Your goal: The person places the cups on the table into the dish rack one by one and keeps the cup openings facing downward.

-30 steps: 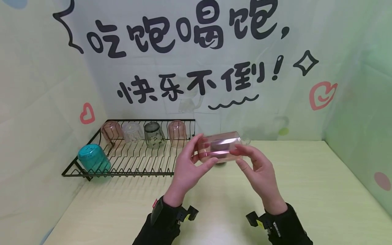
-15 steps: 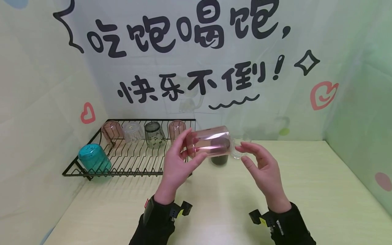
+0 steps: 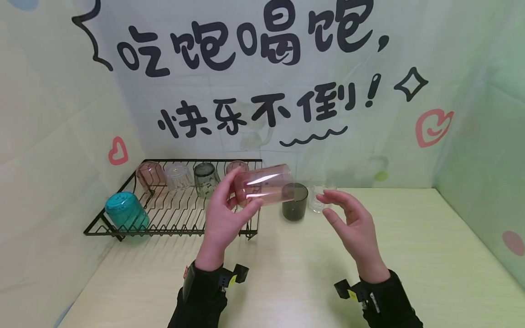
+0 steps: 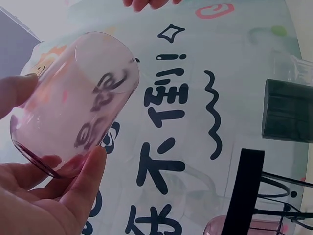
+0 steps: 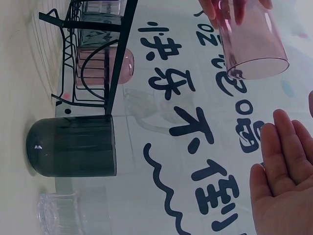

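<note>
A pink glass (image 3: 266,184) is held aloft over the worktop (image 3: 279,282), gripped near its base by the left hand (image 3: 223,216), the thumb pressed to the near side and fingers set against the far side. The smooth, see-through tumbler is tipped almost onto its side, its mouth pointed toward the right hand (image 3: 348,223) and tilted slightly higher than the base. A gap is seen between the glass and that right hand. Pale streaks of light are caught along the tinted wall. From the left wrist, a thin oval rim and a darker-edged base are shown, with fingers glimpsed through the base end.
</note>
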The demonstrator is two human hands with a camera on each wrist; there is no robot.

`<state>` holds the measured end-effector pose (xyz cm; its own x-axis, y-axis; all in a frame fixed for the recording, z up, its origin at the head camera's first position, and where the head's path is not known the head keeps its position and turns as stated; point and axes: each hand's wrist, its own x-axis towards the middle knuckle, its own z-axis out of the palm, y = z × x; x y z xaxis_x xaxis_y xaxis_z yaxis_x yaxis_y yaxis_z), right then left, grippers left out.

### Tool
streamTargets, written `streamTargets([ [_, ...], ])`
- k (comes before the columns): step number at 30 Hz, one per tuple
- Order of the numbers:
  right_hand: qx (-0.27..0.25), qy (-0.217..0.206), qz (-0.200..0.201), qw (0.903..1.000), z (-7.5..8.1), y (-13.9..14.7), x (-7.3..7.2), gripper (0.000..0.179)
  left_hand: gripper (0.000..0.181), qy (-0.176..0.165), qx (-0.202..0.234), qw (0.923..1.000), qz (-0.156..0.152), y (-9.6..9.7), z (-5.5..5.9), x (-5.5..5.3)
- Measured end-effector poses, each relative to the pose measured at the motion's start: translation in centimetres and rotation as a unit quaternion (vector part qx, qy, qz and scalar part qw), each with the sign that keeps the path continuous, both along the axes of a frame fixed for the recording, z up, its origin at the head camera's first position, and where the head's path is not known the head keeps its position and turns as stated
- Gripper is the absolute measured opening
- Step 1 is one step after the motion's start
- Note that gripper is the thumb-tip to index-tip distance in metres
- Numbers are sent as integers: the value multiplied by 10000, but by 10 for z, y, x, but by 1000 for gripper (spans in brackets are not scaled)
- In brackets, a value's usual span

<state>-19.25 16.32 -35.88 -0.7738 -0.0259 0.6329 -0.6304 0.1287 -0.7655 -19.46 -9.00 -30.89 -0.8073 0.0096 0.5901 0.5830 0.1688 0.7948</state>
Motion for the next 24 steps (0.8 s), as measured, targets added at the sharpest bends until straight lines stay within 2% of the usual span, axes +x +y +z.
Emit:
streamTargets([
  [9,8,44,-3,10000,-2,0,-3,38,69,166,-278,9989,342,-14,0,-4],
  [16,1,4,-29,10000,-2,0,-4,37,68,82,-451,9969,638,-20,1,-4],
  [24,192,-28,-71,9998,-9,4,-9,38,72,134,-626,9953,732,-29,-19,-22],
])
